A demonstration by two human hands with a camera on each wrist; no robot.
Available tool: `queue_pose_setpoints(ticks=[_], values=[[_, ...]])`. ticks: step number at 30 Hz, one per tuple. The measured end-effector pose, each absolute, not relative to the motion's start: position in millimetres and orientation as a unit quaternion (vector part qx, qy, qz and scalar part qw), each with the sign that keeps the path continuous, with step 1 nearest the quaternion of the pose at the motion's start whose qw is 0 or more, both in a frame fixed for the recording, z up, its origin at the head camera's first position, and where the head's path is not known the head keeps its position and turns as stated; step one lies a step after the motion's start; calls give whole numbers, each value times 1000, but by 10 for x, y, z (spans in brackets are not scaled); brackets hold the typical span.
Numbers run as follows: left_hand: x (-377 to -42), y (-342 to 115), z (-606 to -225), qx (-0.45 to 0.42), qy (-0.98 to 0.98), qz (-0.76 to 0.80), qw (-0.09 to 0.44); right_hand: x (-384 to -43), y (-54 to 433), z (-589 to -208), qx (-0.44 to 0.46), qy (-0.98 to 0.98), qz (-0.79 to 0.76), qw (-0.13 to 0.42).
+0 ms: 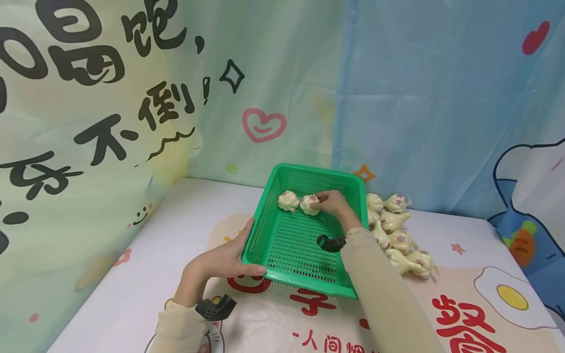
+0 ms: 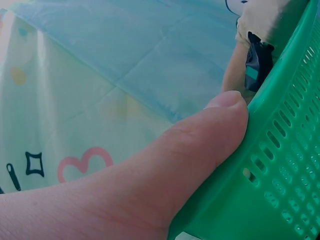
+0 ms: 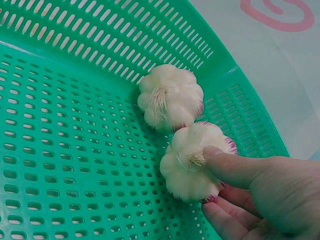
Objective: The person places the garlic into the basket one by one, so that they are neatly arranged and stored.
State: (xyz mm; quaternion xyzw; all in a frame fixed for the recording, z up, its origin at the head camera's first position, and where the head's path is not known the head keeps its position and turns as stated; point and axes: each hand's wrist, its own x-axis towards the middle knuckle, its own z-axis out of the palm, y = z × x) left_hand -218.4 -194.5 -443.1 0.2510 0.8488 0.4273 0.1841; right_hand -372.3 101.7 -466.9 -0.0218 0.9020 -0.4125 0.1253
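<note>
A green basket with slotted sides stands on the table, and two garlic bulbs sit toward its far side. The right hand reaches in over the right side and pinches one of them, the right-hand bulb — thumb by the roots, fingers curled against the other side. The left-hand bulb is just beside it, roots up too in the right wrist view. I cannot tell whether the pinched bulb bears on the basket floor. The left hand is spread at the near left corner, thumb on the near rim and fingers straight along the left side. More garlic lies heaped to the basket's right — outside it, on the table.
</note>
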Motion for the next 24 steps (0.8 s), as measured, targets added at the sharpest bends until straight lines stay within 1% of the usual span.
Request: queue_pose_setpoints(ticks=[8,18,24], values=[[-2188,-1953,-4442,254,851,422,182,-3698,1006,-4648,-18,902,-412,128],[-2179,-1926,-4434,266,847,424,177,-3682,1027,-4651,-10,897,-416,151],[-2187,-1939,-4440,264,849,423,175,-3663,1002,-4601,-27,898,-412,149]])
